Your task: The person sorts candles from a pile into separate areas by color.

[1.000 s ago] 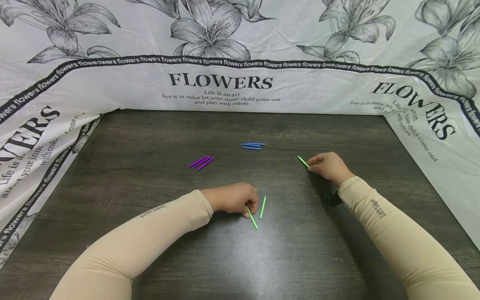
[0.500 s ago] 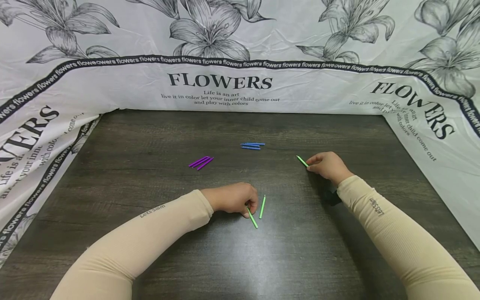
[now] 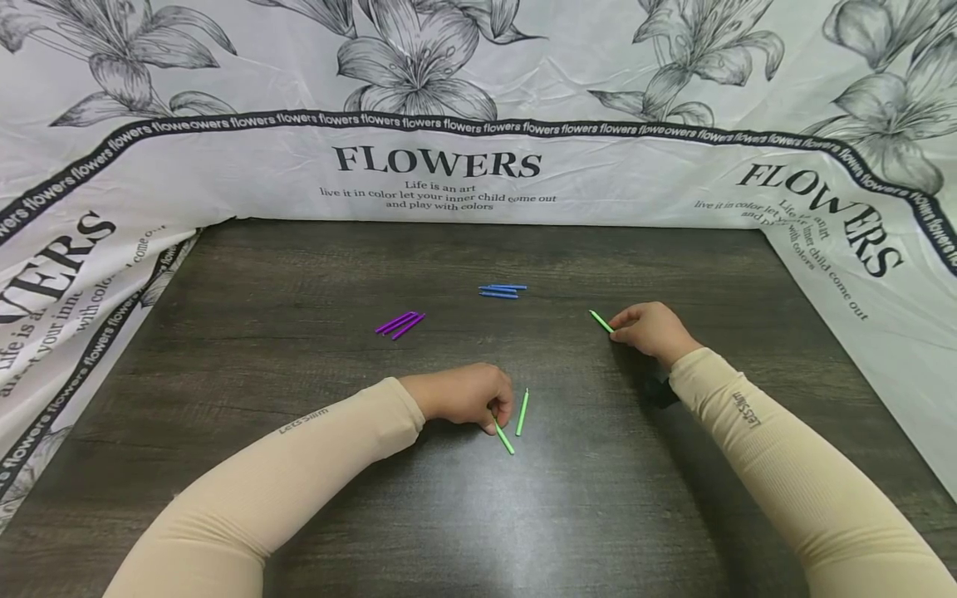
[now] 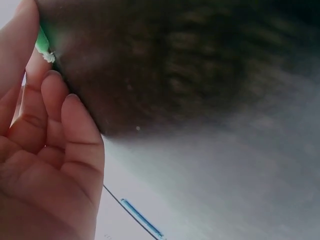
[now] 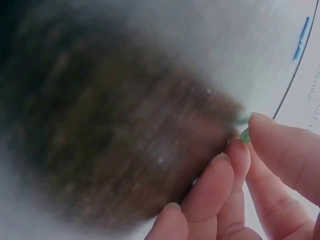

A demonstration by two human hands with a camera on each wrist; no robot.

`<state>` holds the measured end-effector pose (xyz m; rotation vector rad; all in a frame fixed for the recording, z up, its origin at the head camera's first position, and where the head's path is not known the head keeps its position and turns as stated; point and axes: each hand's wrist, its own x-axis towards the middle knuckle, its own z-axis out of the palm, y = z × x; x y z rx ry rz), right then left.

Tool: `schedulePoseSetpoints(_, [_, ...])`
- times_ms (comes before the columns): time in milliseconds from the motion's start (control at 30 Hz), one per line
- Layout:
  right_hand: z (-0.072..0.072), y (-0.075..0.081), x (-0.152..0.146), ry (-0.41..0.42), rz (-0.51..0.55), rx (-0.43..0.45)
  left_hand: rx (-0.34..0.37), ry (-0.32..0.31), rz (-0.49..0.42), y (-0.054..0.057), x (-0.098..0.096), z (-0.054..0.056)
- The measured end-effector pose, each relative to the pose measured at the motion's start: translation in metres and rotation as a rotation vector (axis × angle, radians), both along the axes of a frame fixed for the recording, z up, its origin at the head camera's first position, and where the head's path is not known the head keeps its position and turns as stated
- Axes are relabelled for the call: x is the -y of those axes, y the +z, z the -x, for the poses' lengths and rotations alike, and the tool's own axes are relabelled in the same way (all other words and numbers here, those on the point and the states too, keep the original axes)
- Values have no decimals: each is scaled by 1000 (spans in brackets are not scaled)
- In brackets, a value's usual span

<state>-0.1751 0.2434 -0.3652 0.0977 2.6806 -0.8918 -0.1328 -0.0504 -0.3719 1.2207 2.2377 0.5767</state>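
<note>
Near the middle of the table, my left hand point(image 3: 465, 394) pinches the upper end of a thin green candle point(image 3: 504, 437), which slants down to the right. Its whitish wick point(image 4: 48, 57) shows between the fingers in the left wrist view. Just right of it lies another green candle point(image 3: 522, 413), touched by neither hand. Farther back on the right, my right hand point(image 3: 652, 330) pinches a third green candle point(image 3: 601, 321) by its near end. The far end points up and left. In the right wrist view, thumb and fingers cover most of that candle.
Several purple candles point(image 3: 399, 325) lie side by side at the left of the dark wooden table point(image 3: 299, 266). Several blue candles point(image 3: 503, 291) lie together at the back centre. A white flower-printed cloth point(image 3: 262, 174) borders the table at the back and sides.
</note>
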Motion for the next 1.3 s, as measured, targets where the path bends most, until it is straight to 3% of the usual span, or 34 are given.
schedulePoseSetpoints(533, [2, 2, 0, 7, 0, 20, 24, 20, 5, -1, 0, 1])
schedulePoseSetpoints(1300, [0, 0, 2, 28, -25, -24, 60, 28, -6, 0, 1, 0])
